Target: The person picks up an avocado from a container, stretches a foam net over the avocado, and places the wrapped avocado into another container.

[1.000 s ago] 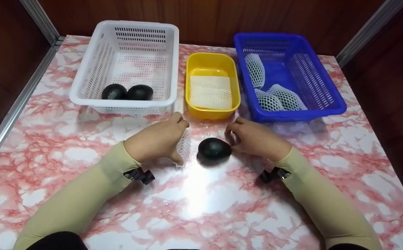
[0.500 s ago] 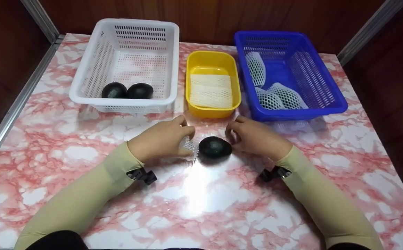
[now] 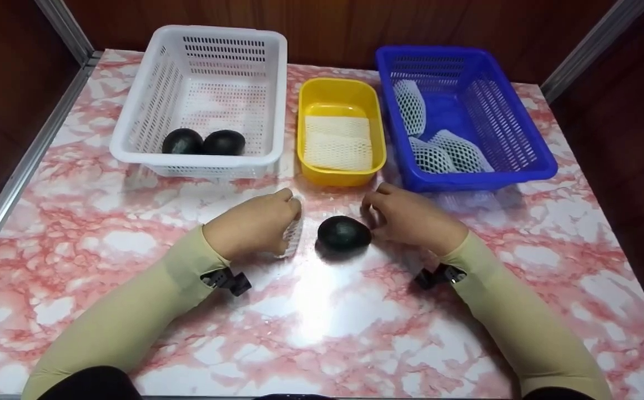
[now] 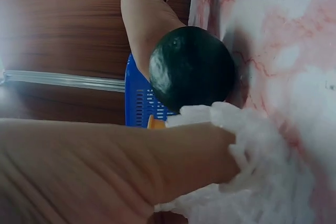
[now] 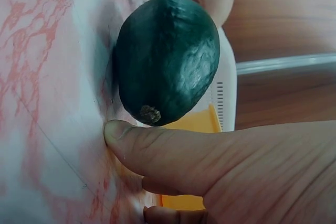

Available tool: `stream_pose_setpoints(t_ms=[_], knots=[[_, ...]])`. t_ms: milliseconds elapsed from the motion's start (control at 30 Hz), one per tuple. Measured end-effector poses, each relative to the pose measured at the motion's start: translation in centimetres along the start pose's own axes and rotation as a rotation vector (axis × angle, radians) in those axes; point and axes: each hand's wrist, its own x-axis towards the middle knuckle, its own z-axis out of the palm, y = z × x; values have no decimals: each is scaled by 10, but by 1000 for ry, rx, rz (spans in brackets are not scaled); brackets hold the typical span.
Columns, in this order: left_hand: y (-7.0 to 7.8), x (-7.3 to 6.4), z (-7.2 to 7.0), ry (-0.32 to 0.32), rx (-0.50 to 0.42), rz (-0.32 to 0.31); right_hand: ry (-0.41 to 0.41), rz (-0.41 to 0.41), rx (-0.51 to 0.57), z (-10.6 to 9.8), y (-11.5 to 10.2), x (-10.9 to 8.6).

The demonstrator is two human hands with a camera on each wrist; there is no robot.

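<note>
Apparently, sleeving is in hand: the left hand (image 3: 252, 223) grips a white foam-mesh sleeve (image 3: 293, 236), just short of the smooth dark-green oval fruit (image 3: 344, 234) lying on the marbled pink-and-white surface (image 3: 400, 328). Beside its stem end, the right hand's (image 3: 413, 221) fingers bend loosely, holding nothing. Next probably calls for aligning the sleeve's mouth.

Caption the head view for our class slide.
The left hand grips white netting; the right hand is beside a dark fruit.
</note>
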Motion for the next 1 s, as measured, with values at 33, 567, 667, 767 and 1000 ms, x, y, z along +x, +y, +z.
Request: stream_pose_setpoints(t_ms=[33, 567, 667, 767, 1000], knots=[[0, 0, 0, -9, 1, -7, 1, -2, 1, 0, 0, 0], [-2, 2, 4, -39, -17, -90, 6, 2, -9, 1, 1, 1], [-1, 3, 8, -25, -16, -110, 4, 5, -8, 1, 1, 1], [-1, 4, 9, -24, -23, -126, 1, 10, -3, 0, 2, 2], [0, 5, 9, -46, -39, -150, -3, -21, 38, -5, 3, -1]])
